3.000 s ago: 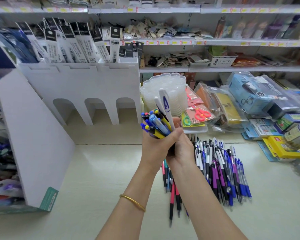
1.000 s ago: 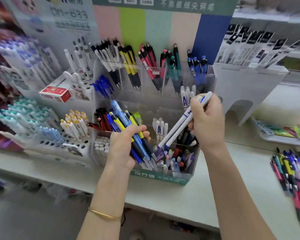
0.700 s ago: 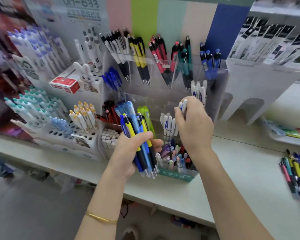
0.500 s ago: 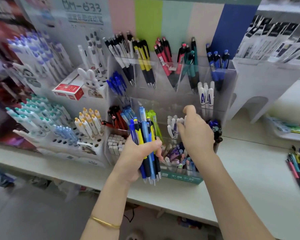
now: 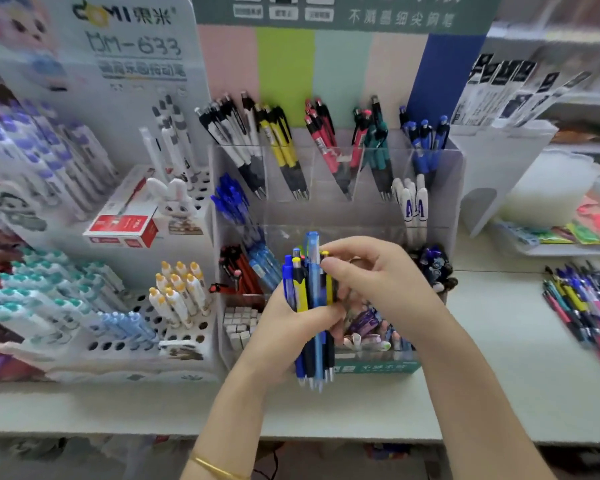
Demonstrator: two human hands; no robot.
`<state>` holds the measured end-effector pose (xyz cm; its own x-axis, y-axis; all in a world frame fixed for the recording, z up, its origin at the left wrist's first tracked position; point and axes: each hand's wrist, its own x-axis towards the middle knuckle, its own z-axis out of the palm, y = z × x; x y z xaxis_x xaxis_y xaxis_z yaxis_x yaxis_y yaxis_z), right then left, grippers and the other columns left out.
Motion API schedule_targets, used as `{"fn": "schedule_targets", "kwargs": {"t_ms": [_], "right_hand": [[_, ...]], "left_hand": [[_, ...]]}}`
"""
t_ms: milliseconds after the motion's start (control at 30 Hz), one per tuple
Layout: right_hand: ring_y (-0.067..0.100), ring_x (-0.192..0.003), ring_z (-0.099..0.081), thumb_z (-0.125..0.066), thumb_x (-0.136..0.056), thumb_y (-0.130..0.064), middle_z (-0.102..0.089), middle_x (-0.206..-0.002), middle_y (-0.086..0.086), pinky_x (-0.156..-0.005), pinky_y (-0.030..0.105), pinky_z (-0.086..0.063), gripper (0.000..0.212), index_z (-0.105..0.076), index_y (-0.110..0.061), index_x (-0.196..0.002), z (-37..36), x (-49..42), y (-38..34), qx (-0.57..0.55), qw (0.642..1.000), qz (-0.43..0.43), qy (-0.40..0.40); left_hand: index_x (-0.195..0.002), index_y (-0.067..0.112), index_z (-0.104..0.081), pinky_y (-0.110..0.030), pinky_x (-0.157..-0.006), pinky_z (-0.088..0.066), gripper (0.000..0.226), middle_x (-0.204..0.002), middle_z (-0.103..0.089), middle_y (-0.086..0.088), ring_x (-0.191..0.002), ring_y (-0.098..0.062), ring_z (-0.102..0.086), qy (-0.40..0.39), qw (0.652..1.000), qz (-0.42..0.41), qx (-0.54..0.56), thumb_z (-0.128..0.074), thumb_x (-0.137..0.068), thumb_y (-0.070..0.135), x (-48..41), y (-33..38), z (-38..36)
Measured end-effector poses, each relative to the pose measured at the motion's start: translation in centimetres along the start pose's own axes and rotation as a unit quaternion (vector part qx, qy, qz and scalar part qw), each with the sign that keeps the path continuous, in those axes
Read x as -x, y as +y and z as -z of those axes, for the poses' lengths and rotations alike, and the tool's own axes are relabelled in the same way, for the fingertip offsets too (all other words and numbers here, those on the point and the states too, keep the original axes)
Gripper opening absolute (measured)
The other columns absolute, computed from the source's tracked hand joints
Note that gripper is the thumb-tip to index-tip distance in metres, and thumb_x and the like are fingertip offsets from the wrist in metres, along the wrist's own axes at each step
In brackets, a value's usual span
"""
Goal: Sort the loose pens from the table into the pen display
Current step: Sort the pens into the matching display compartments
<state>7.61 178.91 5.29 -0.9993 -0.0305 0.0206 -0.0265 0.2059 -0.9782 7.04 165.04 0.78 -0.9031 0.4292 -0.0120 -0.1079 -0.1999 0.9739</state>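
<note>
On the desk (image 5: 499, 375) before me, the pen display (image 5: 442, 168) stands between a holed pen rack (image 5: 146, 342) at its left and loose pens (image 5: 589, 306) lying at its right.

Pale table (image 5: 499, 368): pen display (image 5: 333, 209) centre, loose pens (image 5: 589, 306) right.

The left hand (image 5: 284, 327), gripping a bundle of pens (image 5: 310, 296), and the right hand (image 5: 378, 282), pinching at its top, are blocking the front bins of the pen display (image 5: 336, 209). At twelve o'clock the middle tier is showing open room between blue pens (image 5: 236, 202) and white pens (image 5: 413, 202). At nine o'clock a white rack (image 5: 136, 358) is walling off the side. At three o'clock bare table (image 5: 482, 358) is lying open up to the loose pens (image 5: 589, 306).
</note>
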Motion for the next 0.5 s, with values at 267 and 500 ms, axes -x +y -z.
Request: {"fn": "schedule_targets", "kwargs": {"t_ms": [267, 500], "right_hand": [[0.011, -0.047, -0.050, -0.054, -0.093, -0.003, -0.067, -0.071, 0.000, -0.038, 0.021, -0.039, 0.011, -0.062, -0.010, -0.096, -0.4, -0.1, 0.1, -0.072, 0.994, 0.026, 0.075], [0.005, -0.037, -0.038, -0.051, -0.095, -0.005, -0.058, -0.066, 0.004, -0.036, 0.014, -0.030, 0.010, -0.049, -0.015, -0.094, 2.4, -0.2, -1.9, -0.055, 0.985, 0.067, 0.152]], "left_hand": [[-0.103, 0.002, -0.057, -0.041, -0.060, -0.056, 0.033, -0.075, -0.065, -0.017, -0.060, -0.028, -0.063, -0.027, 0.991, 0.078, 0.101, -0.062, -0.070, 0.004, -1.0, 1.1, 1.2], [-0.088, 0.010, -0.046, -0.033, -0.048, -0.048, 0.022, -0.059, -0.048, -0.011, -0.051, -0.024, -0.047, 0.058, 0.990, 0.124, 0.035, -0.066, -0.082, 0.003, -2.0, 0.6, 1.2]]}}
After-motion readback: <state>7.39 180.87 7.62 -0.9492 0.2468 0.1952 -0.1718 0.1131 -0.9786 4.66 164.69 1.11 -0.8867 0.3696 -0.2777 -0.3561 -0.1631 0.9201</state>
